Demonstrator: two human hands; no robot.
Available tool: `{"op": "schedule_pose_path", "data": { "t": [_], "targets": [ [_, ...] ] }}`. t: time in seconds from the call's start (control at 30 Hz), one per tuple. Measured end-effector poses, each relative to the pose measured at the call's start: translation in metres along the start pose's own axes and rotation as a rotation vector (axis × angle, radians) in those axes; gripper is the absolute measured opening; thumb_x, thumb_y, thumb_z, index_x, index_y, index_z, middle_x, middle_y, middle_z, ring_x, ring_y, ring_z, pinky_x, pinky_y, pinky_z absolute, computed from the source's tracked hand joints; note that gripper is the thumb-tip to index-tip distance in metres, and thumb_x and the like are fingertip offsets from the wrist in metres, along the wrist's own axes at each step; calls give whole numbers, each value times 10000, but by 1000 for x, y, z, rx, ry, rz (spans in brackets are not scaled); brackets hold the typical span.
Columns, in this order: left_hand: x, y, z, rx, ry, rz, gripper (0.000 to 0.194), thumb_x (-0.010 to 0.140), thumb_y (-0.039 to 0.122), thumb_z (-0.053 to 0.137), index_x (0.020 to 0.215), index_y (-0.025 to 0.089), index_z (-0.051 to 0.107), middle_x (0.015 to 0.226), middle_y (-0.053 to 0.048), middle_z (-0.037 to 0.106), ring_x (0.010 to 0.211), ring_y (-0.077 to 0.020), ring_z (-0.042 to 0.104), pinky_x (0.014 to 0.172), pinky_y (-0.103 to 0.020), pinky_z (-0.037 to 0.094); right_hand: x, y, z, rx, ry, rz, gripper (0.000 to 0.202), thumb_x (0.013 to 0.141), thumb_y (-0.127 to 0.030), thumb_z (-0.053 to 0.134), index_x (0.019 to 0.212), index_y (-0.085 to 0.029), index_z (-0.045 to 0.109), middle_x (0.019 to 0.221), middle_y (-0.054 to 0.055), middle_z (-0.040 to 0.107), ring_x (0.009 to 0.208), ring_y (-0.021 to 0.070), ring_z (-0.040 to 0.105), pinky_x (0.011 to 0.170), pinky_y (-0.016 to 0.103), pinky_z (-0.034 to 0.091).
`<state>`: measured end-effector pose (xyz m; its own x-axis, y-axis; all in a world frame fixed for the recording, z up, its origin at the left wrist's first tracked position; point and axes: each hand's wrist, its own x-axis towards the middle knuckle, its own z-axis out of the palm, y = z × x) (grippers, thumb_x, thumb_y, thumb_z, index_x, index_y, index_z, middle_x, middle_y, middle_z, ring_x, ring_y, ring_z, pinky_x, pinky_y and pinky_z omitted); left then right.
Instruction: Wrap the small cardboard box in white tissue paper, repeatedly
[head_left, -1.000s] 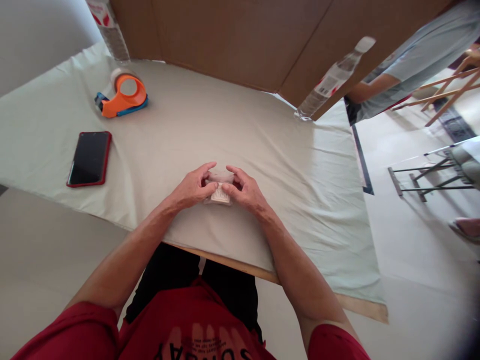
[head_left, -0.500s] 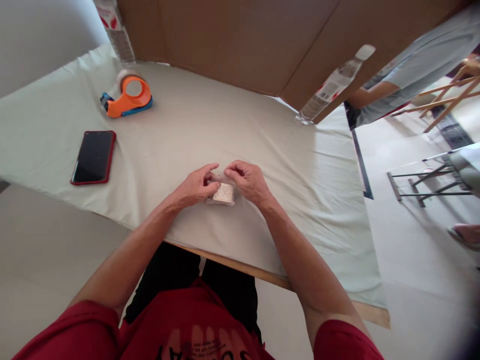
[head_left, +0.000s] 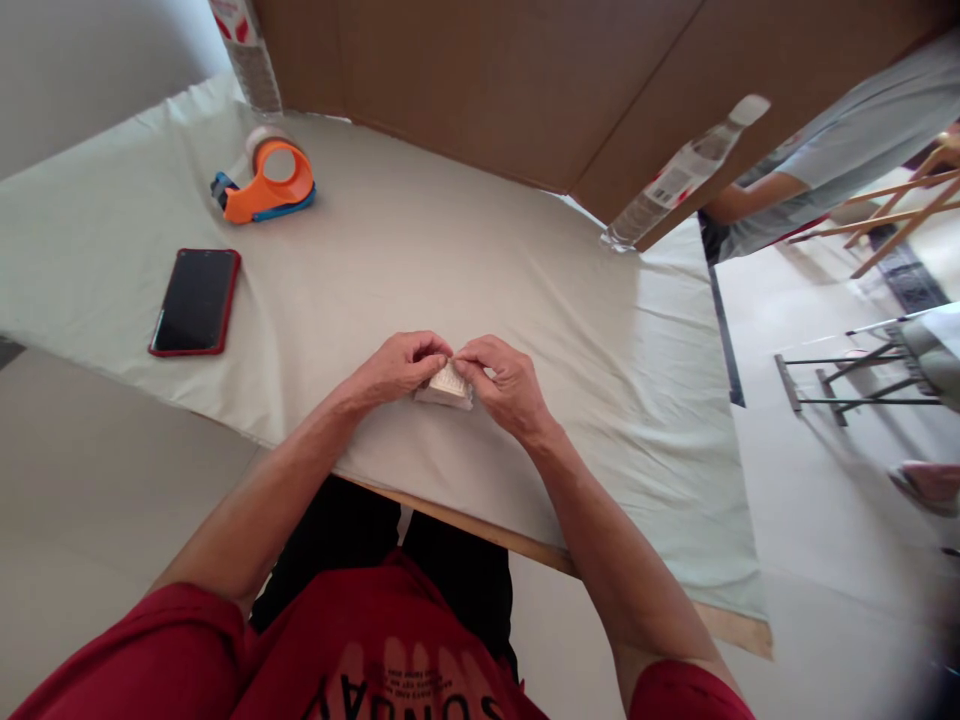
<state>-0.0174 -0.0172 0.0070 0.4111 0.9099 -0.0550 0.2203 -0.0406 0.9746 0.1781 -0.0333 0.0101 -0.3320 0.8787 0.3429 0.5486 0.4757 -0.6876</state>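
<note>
A small pale block in clear wrapping lies near the front edge of the cloth-covered table. My left hand is at its left side, thumb and fingers pinched together on the wrapping at the top. From the right, my right hand pinches the wrapping too, its fingertips almost touching those of the left. The fingers partly cover the block, and the film between them is too fine to make out clearly.
An orange tape dispenser and a phone with a red case lie at the left. Water bottles stand by a brown cardboard panel at the back. A person's arm shows behind the panel at the right.
My fingertips have come together over the block, and both hands now pinch the wrapping. The near side of the block is tipped up slightly. The camera view has shifted a little.
</note>
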Motion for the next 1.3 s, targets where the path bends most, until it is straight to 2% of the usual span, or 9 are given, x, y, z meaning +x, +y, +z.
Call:
{"op": "schedule_pose_path", "data": {
  "t": [0.2, 0.33, 0.47, 0.63, 0.73, 0.93, 1.03, 1.13, 1.3],
  "targets": [
    [-3, 4, -1, -17, -2, 14, 217, 805, 301, 551, 884, 140, 673, 640, 31, 561, 543, -86, 454, 496, -203, 345, -19, 1, -8, -380, -71, -311, 268, 1000, -367, 556, 1155, -214, 714, 1164, 115, 741, 1065, 256, 685, 914, 421, 496],
    [-3, 4, 0, -26, 1, 26, 188, 804, 293, 561, 874, 149, 659, 611, 44, 537, 530, -85, 441, 503, -205, 347, -27, -3, -6, -496, -63, -356, 225, 1005, -300, 560, 1166, -221, 696, 1242, 129, 722, 1239, 297, 627, 973, 460, 454],
    [-3, 2, 0, -27, 21, 11, 212, 795, 316, 578, 885, 151, 674, 655, 24, 586, 574, -100, 486, 534, -213, 369, -31, 2, -1, -231, 45, -231, 185, 977, -383, 604, 1085, -264, 697, 1352, 105, 663, 1301, 290, 588, 1059, 489, 432],
    [-3, -1, -1, -22, 72, -11, 274, 786, 375, 604, 898, 148, 711, 798, -27, 686, 703, -140, 572, 641, -248, 436, -31, 24, 1, 183, 314, 119, 344, 928, -521, 606, 1157, -268, 646, 1332, 107, 652, 1247, 277, 609, 967, 450, 520],
    [-2, -3, -3, 7, 190, -3, 303, 791, 395, 605, 926, 156, 734, 817, -30, 698, 715, -146, 563, 662, -258, 434, -33, 32, 6, 292, 272, 203, 440, 883, -577, 637, 1189, -260, 640, 1292, 107, 668, 1200, 277, 631, 950, 437, 534],
    [3, -11, -6, 49, 429, 13, 246, 789, 338, 582, 886, 162, 722, 770, -18, 685, 656, -137, 522, 626, -255, 431, -36, 27, 8, 295, 145, 166, 553, 893, -619, 620, 1311, -258, 588, 1353, 118, 636, 1233, 274, 618, 1033, 450, 505],
    [5, -14, -4, 200, 426, -15, 230, 803, 264, 540, 900, 165, 724, 733, -8, 670, 598, -133, 493, 625, -268, 447, -36, 26, 7, 241, 59, 116, 691, 873, -661, 633, 1412, -246, 515, 1418, 147, 598, 1278, 298, 598, 1073, 484, 479],
    [7, -17, -2, 380, 408, 52, 217, 804, 188, 515, 860, 181, 724, 844, -45, 727, 725, -173, 586, 774, -317, 503, -36, 27, 9, 117, -8, 19, 864, 817, -681, 697, 1503, -233, 425, 1443, 172, 587, 1302, 328, 585, 1108, 520, 443],
    [9, -21, -1, 503, 376, 112, 247, 831, 151, 489, 882, 198, 726, 948, -74, 753, 917, -228, 648, 911, -369, 506, -36, 32, 17, -53, -43, -73, 798, 867, -535, 709, 1536, -226, 401, 1332, 153, 672, 1237, 313, 632, 1068, 489, 470]
  ]
}}
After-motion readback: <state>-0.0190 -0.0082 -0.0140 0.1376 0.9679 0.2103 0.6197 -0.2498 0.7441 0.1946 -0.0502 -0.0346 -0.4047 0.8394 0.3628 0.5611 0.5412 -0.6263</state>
